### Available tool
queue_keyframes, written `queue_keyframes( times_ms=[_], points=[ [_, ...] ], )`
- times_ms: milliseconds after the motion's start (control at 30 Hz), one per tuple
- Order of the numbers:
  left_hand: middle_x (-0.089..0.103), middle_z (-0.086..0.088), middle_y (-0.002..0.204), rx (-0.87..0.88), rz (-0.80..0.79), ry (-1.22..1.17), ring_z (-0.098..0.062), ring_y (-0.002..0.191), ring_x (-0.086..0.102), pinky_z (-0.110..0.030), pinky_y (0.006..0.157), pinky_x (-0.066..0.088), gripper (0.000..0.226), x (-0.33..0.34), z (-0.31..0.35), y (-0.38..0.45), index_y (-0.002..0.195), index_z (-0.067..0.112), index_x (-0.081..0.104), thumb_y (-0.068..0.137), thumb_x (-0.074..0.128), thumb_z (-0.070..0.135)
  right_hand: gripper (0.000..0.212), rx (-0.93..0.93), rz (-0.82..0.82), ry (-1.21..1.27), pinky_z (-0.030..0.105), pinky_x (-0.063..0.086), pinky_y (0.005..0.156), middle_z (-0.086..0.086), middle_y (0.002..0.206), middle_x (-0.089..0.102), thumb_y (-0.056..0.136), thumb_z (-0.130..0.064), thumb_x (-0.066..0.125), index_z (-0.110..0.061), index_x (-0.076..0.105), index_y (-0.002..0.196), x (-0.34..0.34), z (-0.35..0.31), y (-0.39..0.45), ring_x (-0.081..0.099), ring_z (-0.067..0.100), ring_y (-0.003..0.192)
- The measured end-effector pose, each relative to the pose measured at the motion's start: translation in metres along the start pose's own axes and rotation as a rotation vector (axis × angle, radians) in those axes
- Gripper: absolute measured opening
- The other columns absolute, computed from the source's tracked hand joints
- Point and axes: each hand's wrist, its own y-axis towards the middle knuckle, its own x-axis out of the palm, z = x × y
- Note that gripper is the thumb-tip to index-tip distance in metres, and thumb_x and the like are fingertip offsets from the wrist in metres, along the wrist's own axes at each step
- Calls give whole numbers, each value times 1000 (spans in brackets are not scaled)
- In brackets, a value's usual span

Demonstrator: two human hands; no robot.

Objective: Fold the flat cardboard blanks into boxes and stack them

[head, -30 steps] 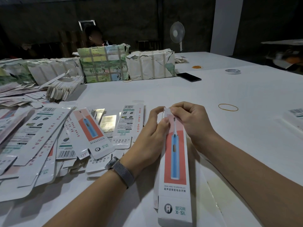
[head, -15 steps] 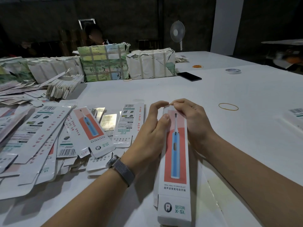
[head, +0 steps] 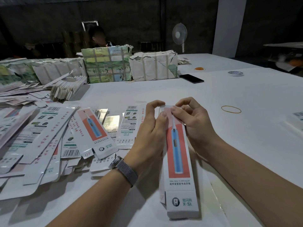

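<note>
- Since half a second ago, the far end of the box (head: 177, 154) has been lifted slightly and its top flap, which had been pressed down, is now seen raised between the two hands; the fingers of the right hand (head: 193, 122) have been opened out from a tight curl into a pinch.
- The box is held just off the desk (head: 246, 99) near the 6 o'clock position, its long axis running from 6 towards 12 o'clock, printed toothbrush face up.
- The left hand (head: 150, 133) is wrapped round the box's left edge, thumb on the front face and index finger hooked over the far corner, presumably to keep the tube squared while the end is closed.
- The flap is pinched by the right hand's thumb and forefinger, seemingly so that it can be tucked in.
- The flat blanks (head: 54, 141) are spread in a loose heap from 9 to 11 o'clock, within easy reach of the left hand.
- Wrapped bundles (head: 106, 64) are ranged at 12 o'clock; a rubber band (head: 231, 109) lies at 2 o'clock.
- The far end opening is hidden by the fingers, so it cannot be told whether the side tabs are already folded in; the near end appears closed.
- No stack of finished boxes can be made out with certainty; a boxlike shape is cut off at 3 o'clock.
</note>
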Motion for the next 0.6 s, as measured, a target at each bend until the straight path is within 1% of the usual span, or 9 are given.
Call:
queue_keyframes(
  times_ms=[67, 167, 300, 400, 467, 533, 600],
  points=[
    [69, 20, 84, -2, 7, 2, -10, 75, 74, -21, 63, 58, 14, 0, 0, 0, 120, 43, 38, 106, 35, 40, 10, 0, -3, 5, 31, 60, 67, 4, 80, 68, 95, -25, 63, -20, 56, 92, 0, 1, 0, 71, 21, 69],
    [70, 17, 86, -11, 29, -5, -12, 74, 74, -24, 64, 59, 14, 0, -1, 0, 120, 41, 39, 108, 36, 36, 12, 3, 4, 1, 32, 60, 67, 5, 87, 71, 94, -28, 64, -22, 54, 94, 2, 2, -1, 73, 22, 71],
    [70, 17, 84, -37, 28, -16, -11, 74, 74, -22, 63, 58, 15, 0, -1, 0, 121, 43, 39, 108, 36, 37, 11, 18, 19, 8, 30, 60, 65, 6, 87, 73, 93, -29, 65, -22, 56, 92, -1, 1, 0, 74, 23, 72],
    [71, 15, 83, -82, 32, -37, -14, 76, 75, -26, 66, 60, 19, 0, -1, 1, 125, 43, 38, 107, 37, 39, 9, 11, 26, -12, 29, 60, 66, 3, 90, 74, 94, -30, 65, -25, 57, 94, 0, 4, 1, 74, 22, 74],
    [73, 10, 83, -100, 47, -37, -16, 74, 76, -27, 65, 60, 21, -1, -2, 2, 127, 40, 37, 107, 39, 39, 8, -18, 30, -115, 25, 60, 68, -3, 95, 72, 95, -34, 64, -30, 58, 100, 1, 7, 1, 73, 16, 78],
    [74, -1, 82, -103, 78, -36, -19, 72, 76, -30, 63, 61, 19, -1, -2, 4, 125, 37, 38, 107, 40, 38, 16, -63, 24, -222, 22, 60, 68, -12, 100, 66, 94, -37, 64, -34, 59, 109, 1, 7, 2, 70, 9, 81],
    [74, -9, 83, -104, 115, -45, -23, 70, 76, -36, 63, 63, 17, -1, -2, 5, 122, 35, 38, 106, 42, 38, 24, -117, 11, -301, 22, 59, 68, -14, 101, 64, 91, -40, 68, -35, 60, 114, -2, 2, 4, 67, 7, 81]
  ],
)
